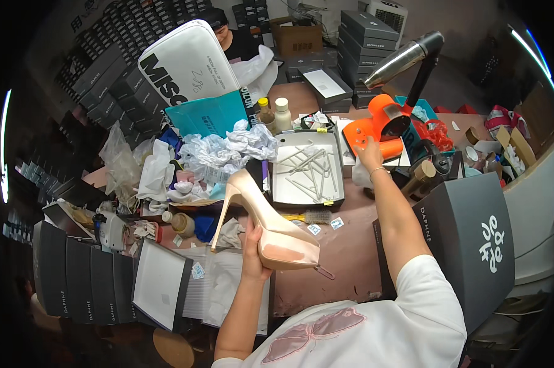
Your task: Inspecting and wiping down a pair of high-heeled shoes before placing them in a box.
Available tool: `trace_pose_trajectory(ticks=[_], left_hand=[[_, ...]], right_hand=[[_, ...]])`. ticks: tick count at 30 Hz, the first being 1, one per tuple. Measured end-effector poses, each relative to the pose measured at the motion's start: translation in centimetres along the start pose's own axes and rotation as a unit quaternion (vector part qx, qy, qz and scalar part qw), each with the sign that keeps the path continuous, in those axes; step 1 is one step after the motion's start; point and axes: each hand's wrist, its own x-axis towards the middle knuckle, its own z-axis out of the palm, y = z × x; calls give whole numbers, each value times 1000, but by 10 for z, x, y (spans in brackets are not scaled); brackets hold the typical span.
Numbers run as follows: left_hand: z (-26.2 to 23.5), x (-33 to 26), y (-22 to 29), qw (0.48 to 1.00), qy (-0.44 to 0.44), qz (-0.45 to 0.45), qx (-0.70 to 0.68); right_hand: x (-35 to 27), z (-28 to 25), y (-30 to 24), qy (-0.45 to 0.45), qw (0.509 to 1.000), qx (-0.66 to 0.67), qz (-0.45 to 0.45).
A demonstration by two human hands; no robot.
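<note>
In my left hand [253, 255] is a beige satin high-heeled platform shoe [269, 224], tilted with its stiletto heel toward the left. My fingers wrap round its underside, and a darker pinkish patch shows on the platform near the toe. A small tag or loop hangs below the toe. My right hand [370, 158] reaches forward to an orange blower-like device [384, 126] with a metal nozzle [401, 60] on a black arm. Its fingers are stretched out, resting on the orange body; the fingertips show only in part.
Ahead lies a shallow box [307, 168] of white sticks, with a brush [317, 216] before it. Crumpled tissue paper [228, 150] and two bottles [282, 115] stand behind. Dark shoeboxes [464, 227] flank me on the right. A person [243, 46] sits opposite.
</note>
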Motion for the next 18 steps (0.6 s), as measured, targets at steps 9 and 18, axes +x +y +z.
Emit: trace_pose_trajectory(ticks=[9,18], left_hand=[[28,138,-16,992,-93,-78,12],[58,251,-53,991,-70,-95,56]], right_hand=[[62,31,40,8,995,-77,-65],[56,23,34,33,996,-33,-82]])
